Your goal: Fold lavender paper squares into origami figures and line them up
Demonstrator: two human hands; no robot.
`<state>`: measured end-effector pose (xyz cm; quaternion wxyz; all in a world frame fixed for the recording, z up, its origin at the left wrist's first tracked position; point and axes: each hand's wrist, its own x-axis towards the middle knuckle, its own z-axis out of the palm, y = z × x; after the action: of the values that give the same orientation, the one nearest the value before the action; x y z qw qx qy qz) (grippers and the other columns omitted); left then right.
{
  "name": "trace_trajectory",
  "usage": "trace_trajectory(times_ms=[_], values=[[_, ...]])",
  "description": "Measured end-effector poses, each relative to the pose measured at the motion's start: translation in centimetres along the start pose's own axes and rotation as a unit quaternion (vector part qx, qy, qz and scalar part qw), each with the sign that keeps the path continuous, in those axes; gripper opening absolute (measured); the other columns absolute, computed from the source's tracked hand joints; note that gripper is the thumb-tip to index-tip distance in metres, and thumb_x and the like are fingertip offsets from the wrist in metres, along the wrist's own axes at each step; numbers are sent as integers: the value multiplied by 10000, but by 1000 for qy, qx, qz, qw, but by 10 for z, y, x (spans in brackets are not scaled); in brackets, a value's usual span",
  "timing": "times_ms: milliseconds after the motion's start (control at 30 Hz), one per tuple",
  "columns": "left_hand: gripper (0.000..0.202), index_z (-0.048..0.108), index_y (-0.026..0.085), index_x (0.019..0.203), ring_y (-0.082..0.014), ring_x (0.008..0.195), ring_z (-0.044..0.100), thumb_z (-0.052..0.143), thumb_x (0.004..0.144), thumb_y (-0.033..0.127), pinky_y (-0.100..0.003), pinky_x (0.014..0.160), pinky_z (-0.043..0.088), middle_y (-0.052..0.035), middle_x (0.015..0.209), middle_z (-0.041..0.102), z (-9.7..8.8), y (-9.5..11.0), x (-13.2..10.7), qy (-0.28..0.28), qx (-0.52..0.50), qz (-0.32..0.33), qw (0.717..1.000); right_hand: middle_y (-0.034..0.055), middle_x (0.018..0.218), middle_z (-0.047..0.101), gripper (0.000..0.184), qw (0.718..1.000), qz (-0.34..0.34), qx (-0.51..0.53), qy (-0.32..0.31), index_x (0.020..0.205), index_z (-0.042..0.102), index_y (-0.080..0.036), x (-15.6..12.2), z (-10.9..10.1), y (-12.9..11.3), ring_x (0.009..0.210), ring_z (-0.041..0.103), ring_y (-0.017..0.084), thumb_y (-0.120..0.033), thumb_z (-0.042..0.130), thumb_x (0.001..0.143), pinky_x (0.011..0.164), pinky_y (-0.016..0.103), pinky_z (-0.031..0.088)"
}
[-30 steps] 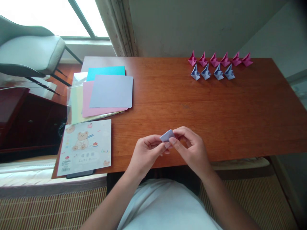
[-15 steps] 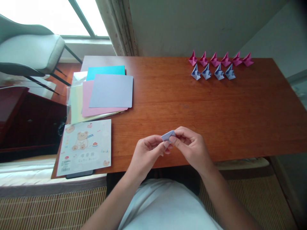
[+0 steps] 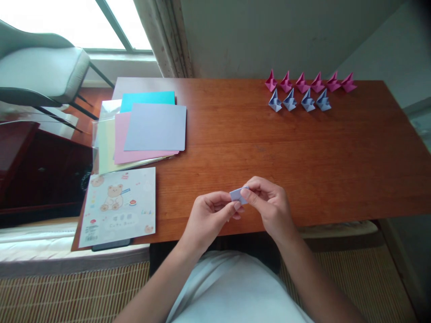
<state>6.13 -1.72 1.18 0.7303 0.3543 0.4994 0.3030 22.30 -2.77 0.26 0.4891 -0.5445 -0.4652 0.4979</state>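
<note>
A small folded piece of lavender paper is held between both hands, just above the front edge of the wooden table. My left hand pinches its lower left part between thumb and fingers. With thumb on top and fingers behind, my right hand grips its right end. The fingertips hide part of the folds. At the back right stand a row of pink folded paper figures and, in front of it, a row of lavender ones.
Lavender paper sheets lie over pink, teal and pale yellow sheets at the left. Nearer sits a bear-printed pad, with a dark flat object jutting from under it. A chair stands beyond the table's left end.
The folded paper has shifted slightly right and turned a little, showing more of its flat face. My right thumb has moved up along it. Things on the table stay put.
</note>
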Motion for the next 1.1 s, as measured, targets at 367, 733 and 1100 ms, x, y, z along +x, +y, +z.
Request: trace_trajectory(times_ms=[367, 733, 1100], values=[[224, 761, 145, 762, -141, 636, 643, 812, 781, 362, -230, 625, 530, -46, 701, 723, 0, -2, -2, -11, 18, 31, 999, -25, 667, 486, 242, 999, -1, -28, -35, 673, 515, -212, 5, 1, -1, 628, 453, 134, -273, 586, 896, 579, 275, 367], [211, 720, 172, 869, -159, 685, 648, 589, 962, 310, -250, 651, 498, -41, 752, 716, -9, 3, -6, -45, 251, 128, 958, -7, 785, 637, 130, 973, -52, -145, -170, 797, 648, -208, 20, -11, -14, 732, 581, 143, -253, 641, 920, 660, 277, 451], [301, 717, 145, 800, -136, 655, 635, 631, 943, 396, -218, 606, 500, -44, 731, 724, -15, 2, 1, -92, 164, 94, 978, -15, 729, 604, 163, 990, -15, -78, -114, 756, 663, -197, 15, -5, -10, 676, 547, 123, -276, 703, 892, 614, 262, 417]])
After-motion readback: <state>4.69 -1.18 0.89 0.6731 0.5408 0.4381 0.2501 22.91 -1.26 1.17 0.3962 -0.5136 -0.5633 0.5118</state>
